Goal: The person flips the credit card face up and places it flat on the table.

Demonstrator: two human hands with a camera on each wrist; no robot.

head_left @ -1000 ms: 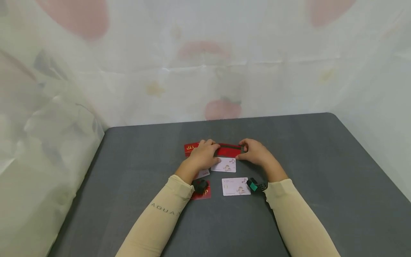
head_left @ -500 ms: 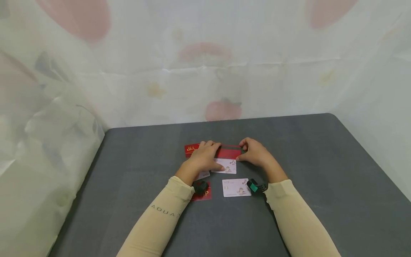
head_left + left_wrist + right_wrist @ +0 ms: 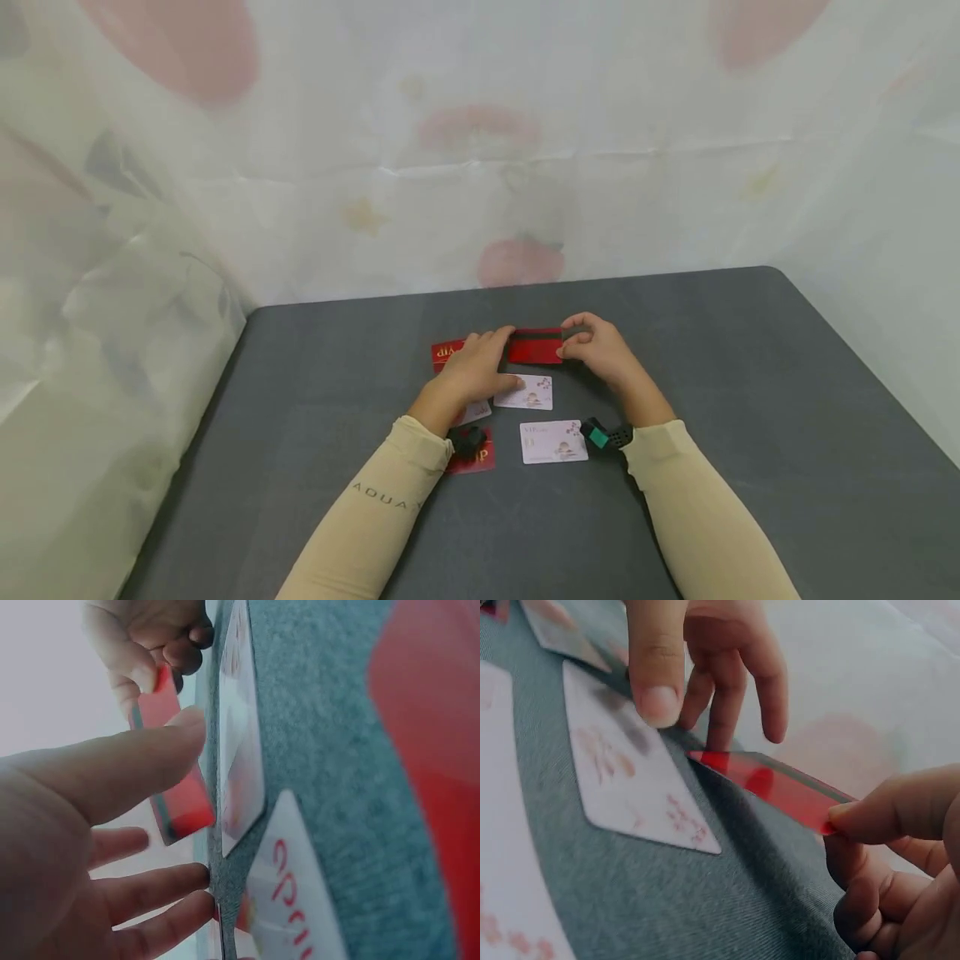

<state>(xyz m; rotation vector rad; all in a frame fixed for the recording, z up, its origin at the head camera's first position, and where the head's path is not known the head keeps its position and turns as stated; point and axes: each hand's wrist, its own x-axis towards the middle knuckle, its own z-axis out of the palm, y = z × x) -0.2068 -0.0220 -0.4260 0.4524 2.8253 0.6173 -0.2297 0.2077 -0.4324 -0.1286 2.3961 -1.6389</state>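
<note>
My right hand (image 3: pixel 602 350) pinches the right end of a red card (image 3: pixel 534 347) with a dark stripe along its upper side. The right wrist view shows the card (image 3: pixel 769 786) raised off the table between thumb and forefinger. Beside its other end is my left hand (image 3: pixel 472 368), fingers extended and apart, holding nothing. In the right wrist view the left thumb (image 3: pixel 658 686) hovers by a white card (image 3: pixel 634 765) with pink flowers. Under the left hand, a red VIP card (image 3: pixel 444 352) and another white card (image 3: pixel 476 412) are partly hidden.
A white VIP card (image 3: pixel 555 442) lies nearer on the dark grey table (image 3: pixel 570 533), close to the right wrist's camera band. Another red card (image 3: pixel 482 457) sits partly beneath the left wrist. A pale printed sheet (image 3: pixel 637 208) hangs behind the table.
The right hand has lifted and tilted the red card slightly away from the white card below it. The left thumb has shifted from the red card's edge to over the white card.
</note>
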